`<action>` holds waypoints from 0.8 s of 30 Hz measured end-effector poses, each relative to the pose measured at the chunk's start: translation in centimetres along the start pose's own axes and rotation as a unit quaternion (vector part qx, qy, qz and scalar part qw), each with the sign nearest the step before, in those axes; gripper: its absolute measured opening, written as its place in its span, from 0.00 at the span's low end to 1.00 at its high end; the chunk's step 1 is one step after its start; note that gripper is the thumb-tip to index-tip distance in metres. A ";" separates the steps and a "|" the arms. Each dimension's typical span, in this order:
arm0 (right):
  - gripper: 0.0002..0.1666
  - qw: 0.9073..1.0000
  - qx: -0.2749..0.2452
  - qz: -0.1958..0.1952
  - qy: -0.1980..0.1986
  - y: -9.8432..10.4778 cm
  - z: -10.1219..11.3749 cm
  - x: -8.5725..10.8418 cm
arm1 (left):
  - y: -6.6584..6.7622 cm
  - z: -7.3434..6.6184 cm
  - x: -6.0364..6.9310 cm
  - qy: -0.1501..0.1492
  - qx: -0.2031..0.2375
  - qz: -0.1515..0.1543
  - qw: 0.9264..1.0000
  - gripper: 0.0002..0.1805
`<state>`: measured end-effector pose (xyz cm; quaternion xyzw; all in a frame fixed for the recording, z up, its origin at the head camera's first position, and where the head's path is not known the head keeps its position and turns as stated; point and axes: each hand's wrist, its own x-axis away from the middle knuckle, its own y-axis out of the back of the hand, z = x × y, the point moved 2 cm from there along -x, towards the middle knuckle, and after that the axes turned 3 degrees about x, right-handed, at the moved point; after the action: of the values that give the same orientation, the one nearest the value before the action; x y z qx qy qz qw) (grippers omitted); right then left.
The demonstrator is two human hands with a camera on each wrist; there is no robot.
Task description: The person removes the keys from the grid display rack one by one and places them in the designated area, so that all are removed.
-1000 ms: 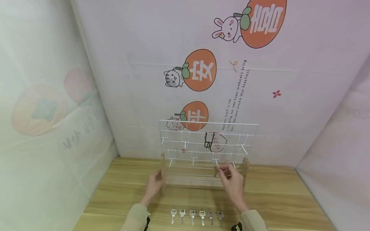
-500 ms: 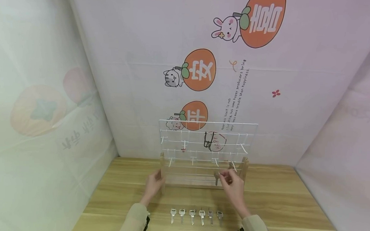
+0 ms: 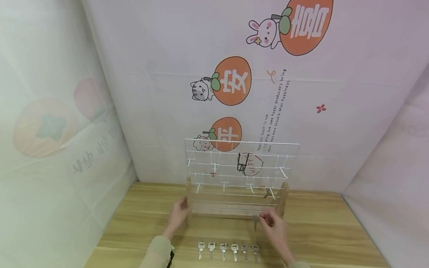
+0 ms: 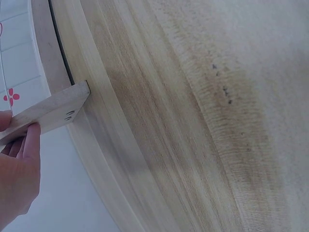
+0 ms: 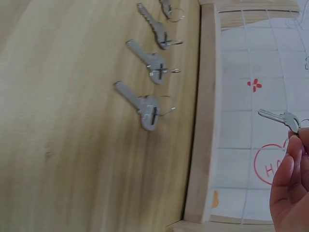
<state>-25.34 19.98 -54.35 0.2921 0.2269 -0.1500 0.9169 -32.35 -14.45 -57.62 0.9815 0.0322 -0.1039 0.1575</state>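
Note:
My left hand (image 3: 178,214) grips the left wooden upright (image 3: 188,185) of a wire grid rack (image 3: 243,142); in the left wrist view the thumb and fingers sit on either side of that wooden piece (image 4: 58,108). Between thumb and fingertips, my right hand (image 3: 274,227) pinches a silver key (image 3: 255,221), its blade hanging down in front of the rack's lower right. The right wrist view shows this key (image 5: 289,118) with a small ring at its head. Another key (image 3: 267,192) hangs by the lower right hook (image 3: 272,193).
Several ringed keys (image 3: 234,249) lie in a row on the wooden table (image 3: 149,223) before the rack. White hooks (image 3: 214,168) stick out from the grid in two rows. A printed cloth backdrop (image 3: 158,107) stands behind.
My right hand has moved down and slightly right, carrying the key from beside a lower hook to below the grid. The left hand stays on the upright.

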 end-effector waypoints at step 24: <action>0.07 0.988 0.060 0.093 -0.110 1.0 -5.6 4.2 | -0.1 -0.1 0.0 -0.005 0.003 -0.009 1.000 0.24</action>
<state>-23.21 23.58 -60.09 0.3484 0.0868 -0.1088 0.9270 -32.33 -14.33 -57.60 0.9811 0.0399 -0.1102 0.1537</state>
